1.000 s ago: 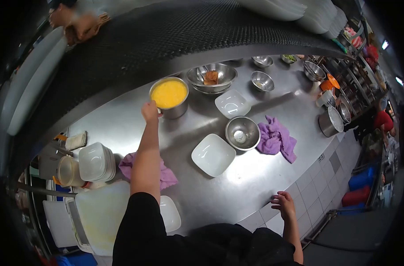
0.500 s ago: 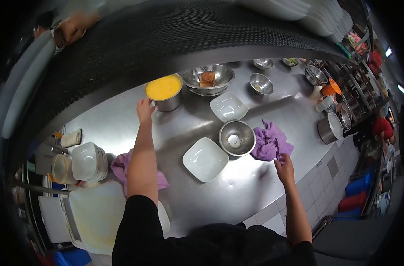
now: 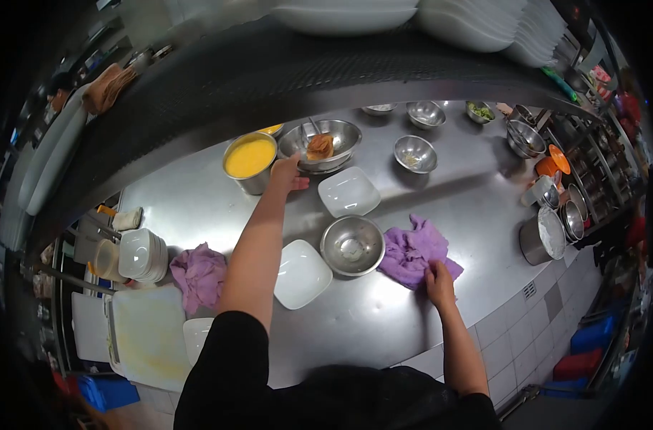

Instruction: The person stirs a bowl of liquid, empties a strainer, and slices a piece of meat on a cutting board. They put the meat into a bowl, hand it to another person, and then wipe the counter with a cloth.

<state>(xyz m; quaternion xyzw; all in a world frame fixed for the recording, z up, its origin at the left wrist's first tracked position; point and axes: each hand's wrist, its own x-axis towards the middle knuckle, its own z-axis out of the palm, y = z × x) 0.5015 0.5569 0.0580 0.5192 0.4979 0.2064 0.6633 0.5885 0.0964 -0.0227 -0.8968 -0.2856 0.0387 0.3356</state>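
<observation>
Reaching far across the steel counter (image 3: 190,208), the left arm is stretched almost straight. The left hand (image 3: 289,173) is at the near rim of a wide steel bowl (image 3: 335,133) by the counter's far edge. Its fingers are spread with the thumb out to the side, closed on nothing. A brown piece of food (image 3: 319,147) lies in that bowl.

The right hand (image 3: 438,276) lies palm down on the near corner of a crumpled purple cloth (image 3: 411,248), close to the counter's near edge. Its fingers are bent into the fabric; whether they pinch it or only press on it cannot be told.

Just left of the wide bowl stands a pot of yellow liquid (image 3: 249,159). An empty white square dish (image 3: 348,191) sits just in front of the bowl. Nearer still, an empty steel bowl (image 3: 352,245) touches the cloth's left side, with a second white dish (image 3: 301,274) beside it. A small steel bowl (image 3: 415,153) holds a few scraps. Towards the left end lie another purple cloth (image 3: 199,272) and a stack of white dishes (image 3: 141,254).
</observation>
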